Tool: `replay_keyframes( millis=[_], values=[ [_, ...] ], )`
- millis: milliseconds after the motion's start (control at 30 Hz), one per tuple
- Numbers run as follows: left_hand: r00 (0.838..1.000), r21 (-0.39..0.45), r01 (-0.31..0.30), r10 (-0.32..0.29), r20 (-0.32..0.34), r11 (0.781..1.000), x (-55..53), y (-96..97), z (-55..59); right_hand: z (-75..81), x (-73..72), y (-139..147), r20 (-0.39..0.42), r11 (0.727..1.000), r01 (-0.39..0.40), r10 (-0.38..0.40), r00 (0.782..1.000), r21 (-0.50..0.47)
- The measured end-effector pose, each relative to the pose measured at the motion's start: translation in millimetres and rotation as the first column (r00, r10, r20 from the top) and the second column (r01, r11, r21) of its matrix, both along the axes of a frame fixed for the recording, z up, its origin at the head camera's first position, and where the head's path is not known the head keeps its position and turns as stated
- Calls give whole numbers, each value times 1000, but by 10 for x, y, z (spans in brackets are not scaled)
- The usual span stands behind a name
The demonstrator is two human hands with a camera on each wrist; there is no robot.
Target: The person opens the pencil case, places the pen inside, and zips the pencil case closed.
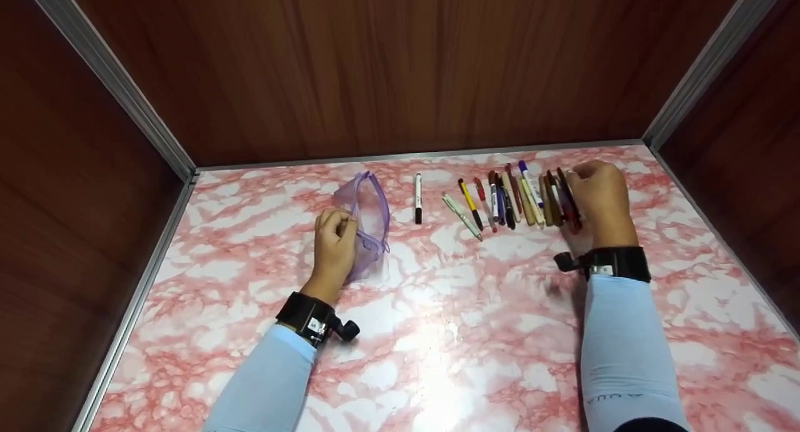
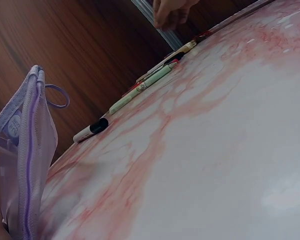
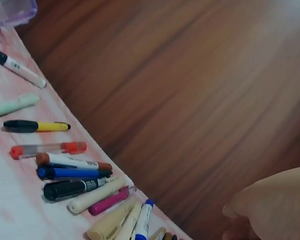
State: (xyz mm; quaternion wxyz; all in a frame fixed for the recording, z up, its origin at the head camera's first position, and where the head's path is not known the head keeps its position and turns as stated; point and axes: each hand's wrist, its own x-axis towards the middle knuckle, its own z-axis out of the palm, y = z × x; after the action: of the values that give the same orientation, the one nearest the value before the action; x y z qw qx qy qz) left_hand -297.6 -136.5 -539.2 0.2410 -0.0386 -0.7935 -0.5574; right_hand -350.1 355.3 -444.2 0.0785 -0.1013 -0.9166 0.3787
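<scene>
My left hand (image 1: 335, 241) pinches the near side of a purple mesh zipper pouch (image 1: 374, 210), whose zipped edge gapes apart. In the left wrist view the pouch (image 2: 32, 145) stands upright, with a loop at its top. Over the right end of a row of pens and markers (image 1: 528, 197) is my right hand (image 1: 603, 191), fingers bent downward beside the dark pens (image 1: 565, 200). From the left wrist view this hand (image 2: 174, 11) appears raised above the row, with nothing visible in its fingers. Only part of the hand (image 3: 275, 205) shows in the right wrist view.
A white marker with a dark cap (image 1: 418, 197) lies alone between pouch and row. A pale green pen (image 1: 462, 216) and a yellow-and-black pen (image 1: 470, 204) lie at the row's left end. Wooden panels (image 1: 406, 69) wall the pink-and-white marbled table (image 1: 437, 332).
</scene>
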Motion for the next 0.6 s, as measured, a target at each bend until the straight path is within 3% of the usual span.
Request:
replay_keyframes(
  millis=[133, 300, 500, 600],
  values=[
    [1000, -10, 1, -1, 3, 1000, 12, -7, 3, -117, 1, 117, 75, 997, 51, -47, 996, -62],
    [1000, -15, 5, -5, 5, 1000, 18, -2, -5, -222, 40, 234, 149, 995, 69, -59, 987, -65],
    [1000, -15, 14, -14, 16, 1000, 31, -19, -29, -296, 43, 261, 296, 992, 62, -26, 955, -112],
    [1000, -13, 12, -12, -3, 1000, 9, -11, -7, -318, 31, 264, 326, 991, 79, -38, 945, -112]
  ],
)
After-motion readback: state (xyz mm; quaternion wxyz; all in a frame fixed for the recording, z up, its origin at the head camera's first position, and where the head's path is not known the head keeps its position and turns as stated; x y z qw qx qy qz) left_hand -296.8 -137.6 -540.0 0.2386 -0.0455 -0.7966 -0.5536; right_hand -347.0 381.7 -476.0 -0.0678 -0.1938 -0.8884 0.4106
